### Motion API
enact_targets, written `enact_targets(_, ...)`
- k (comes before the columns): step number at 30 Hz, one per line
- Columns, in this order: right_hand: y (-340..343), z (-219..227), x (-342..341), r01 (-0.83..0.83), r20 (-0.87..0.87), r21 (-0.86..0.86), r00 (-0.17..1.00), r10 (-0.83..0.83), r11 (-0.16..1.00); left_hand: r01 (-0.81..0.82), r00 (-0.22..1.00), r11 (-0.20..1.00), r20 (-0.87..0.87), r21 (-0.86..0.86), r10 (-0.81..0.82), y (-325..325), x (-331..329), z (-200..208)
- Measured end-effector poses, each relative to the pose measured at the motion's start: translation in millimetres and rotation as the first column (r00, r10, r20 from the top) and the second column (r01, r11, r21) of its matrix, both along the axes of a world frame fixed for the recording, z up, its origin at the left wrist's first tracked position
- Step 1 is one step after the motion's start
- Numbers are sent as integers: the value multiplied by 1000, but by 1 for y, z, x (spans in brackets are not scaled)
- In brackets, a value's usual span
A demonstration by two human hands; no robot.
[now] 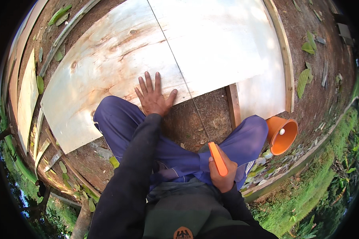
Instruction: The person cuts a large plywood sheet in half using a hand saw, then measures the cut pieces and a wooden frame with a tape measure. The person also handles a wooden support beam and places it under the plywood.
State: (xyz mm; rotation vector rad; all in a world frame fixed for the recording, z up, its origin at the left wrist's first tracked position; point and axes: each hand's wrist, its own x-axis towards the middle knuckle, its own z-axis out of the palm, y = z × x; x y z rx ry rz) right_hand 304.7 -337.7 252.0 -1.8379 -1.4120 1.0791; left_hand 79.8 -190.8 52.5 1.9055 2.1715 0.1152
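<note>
Two hands: in the head view, the left hand (153,96) lies flat and open on the plywood sheet (103,63), fingers spread; the right hand (226,175) is closed around the grip of an orange-handled saw (218,158).
Saw blade (199,116): it shows edge-on as a thin strip, reaching from the right hand to the sheet's near edge.
Dark line (161,32): it extends onward across the sheet; where steel ends and line begins, I cannot tell.
Left thumb (172,95): it points toward the blade and lies near it, so a sideways jump of the teeth could cut it.
Near edge: bare soil shows below it, with a wooden batten (233,105) off to the right; weak support beside the line could let the sheet sag and pinch the blade.
Right knee (251,126): bent close to the handle; a slipping stroke could bring the teeth against the trousers.
Sunlight: glare washes out the sheet's right part, which could hide the line and let the blade wander.
</note>
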Motion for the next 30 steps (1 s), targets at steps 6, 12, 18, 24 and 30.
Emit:
enact_targets(6, 82, -45, -31, 36, -101, -52, 994, -42, 998, 0, 1000, 999, -14, -32, -1, 1, 2, -4)
enact_targets(12, 0, -2, 7, -15, -2, 20, 1000, 15, 1000, -3, 1000, 1000, -10, -2, 3, -2, -1, -3)
enact_targets(18, 71, -39, -24, 65, -137, -59, 988, -73, 996, 5, 1000, 1000, -30, 15, -4, 1, 1, -7)
enact_targets(24, 11, -10, -16, 36, -30, 92, 999, -34, 995, -5, 1000, 1000, -6, 8, 5, -1, -2, -5)
enact_targets(30, 81, -44, -32, 35, -44, -39, 998, -37, 999, 13, 1000, 1000, -8, 12, -13, 4, 4, -2)
